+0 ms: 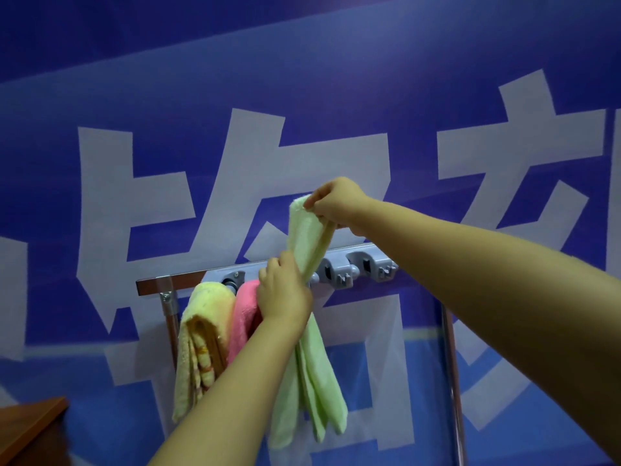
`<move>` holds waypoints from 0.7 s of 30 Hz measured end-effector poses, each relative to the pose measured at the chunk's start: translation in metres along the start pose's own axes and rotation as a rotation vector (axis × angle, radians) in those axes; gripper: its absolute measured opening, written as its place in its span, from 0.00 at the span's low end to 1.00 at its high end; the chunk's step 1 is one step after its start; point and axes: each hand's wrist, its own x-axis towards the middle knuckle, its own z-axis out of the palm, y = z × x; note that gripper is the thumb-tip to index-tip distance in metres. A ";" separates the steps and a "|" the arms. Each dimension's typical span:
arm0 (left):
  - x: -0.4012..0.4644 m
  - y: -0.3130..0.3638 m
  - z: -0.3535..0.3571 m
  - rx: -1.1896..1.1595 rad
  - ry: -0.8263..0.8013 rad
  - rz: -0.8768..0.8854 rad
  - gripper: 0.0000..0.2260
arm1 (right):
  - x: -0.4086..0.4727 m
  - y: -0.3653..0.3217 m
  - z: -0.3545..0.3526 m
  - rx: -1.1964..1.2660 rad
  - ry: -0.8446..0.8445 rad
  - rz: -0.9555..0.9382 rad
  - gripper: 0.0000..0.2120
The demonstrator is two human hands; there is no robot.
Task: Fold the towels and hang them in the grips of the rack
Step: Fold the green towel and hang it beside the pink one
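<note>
A folded light-green towel (pixel 311 375) hangs in front of the grey grip rack (pixel 339 269). My right hand (pixel 336 203) pinches its upper folded end above the rack. My left hand (pixel 282 290) grips the towel's middle right at the rack's bar. A yellow towel (pixel 201 334) and a pink towel (pixel 243 317) hang in the rack's left grips. Two grey grips to the right of the green towel hold nothing.
The rack sits on a wooden bar (pixel 148 286) carried by metal posts (pixel 453 381). Behind it is a blue wall with large white characters. A brown wooden table corner (pixel 30 422) shows at the lower left.
</note>
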 end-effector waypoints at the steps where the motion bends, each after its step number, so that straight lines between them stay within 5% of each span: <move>1: 0.001 -0.002 0.001 -0.007 -0.053 0.024 0.13 | 0.000 0.008 -0.003 0.006 0.024 0.039 0.10; 6: -0.002 -0.009 -0.001 0.012 -0.230 0.154 0.19 | -0.012 0.056 -0.020 0.057 0.096 0.241 0.09; 16: 0.003 -0.010 -0.043 0.070 -0.515 0.275 0.23 | -0.091 0.124 0.012 0.739 0.084 0.486 0.15; 21: 0.011 -0.014 -0.052 0.135 -0.652 0.302 0.29 | -0.115 0.129 0.045 0.819 0.101 0.591 0.14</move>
